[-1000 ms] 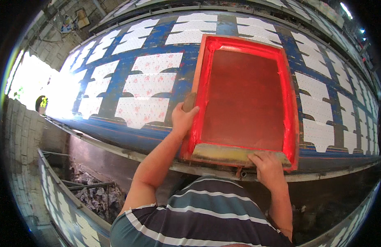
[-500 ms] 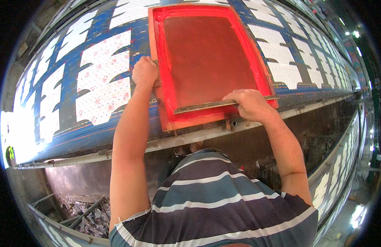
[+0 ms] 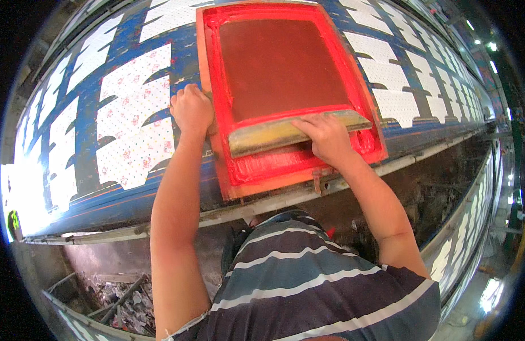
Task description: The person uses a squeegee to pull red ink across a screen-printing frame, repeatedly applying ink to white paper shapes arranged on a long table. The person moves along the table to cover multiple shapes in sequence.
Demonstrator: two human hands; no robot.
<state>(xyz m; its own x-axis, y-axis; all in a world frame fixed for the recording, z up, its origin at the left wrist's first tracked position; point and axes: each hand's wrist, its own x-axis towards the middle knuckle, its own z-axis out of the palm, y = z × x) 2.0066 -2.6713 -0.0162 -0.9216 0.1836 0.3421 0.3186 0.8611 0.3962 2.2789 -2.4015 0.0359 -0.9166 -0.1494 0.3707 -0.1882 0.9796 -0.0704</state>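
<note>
A screen-printing frame [image 3: 379, 149] with red-smeared inner borders and a dark red mesh [image 3: 279, 71] lies on the long blue table [image 3: 188, 156]. My left hand [image 3: 192, 111] is closed at the frame's left side bar, its fingertips partly hidden. With my right hand [image 3: 329, 138] I grip a wide squeegee [image 3: 261, 136], thumb and fingers over its upper edge. The squeegee lies crosswise at the near end of the mesh, its worn yellowish face tilted into view. Wet red ink [image 3: 268, 169] shows between it and the frame's near bar.
White printed fabric pieces [image 3: 138, 116] lie in rows on the table left of the frame, and more pieces [image 3: 394, 85] lie right of it. A metal rail [image 3: 132, 232] runs along the table's near edge. Scraps [image 3: 126, 301] fill a low space at lower left.
The squeegee has tipped from nearly edge-on to showing its broad face, with red ink now visible on its near side. My left hand and the frame appear slightly farther left in view.
</note>
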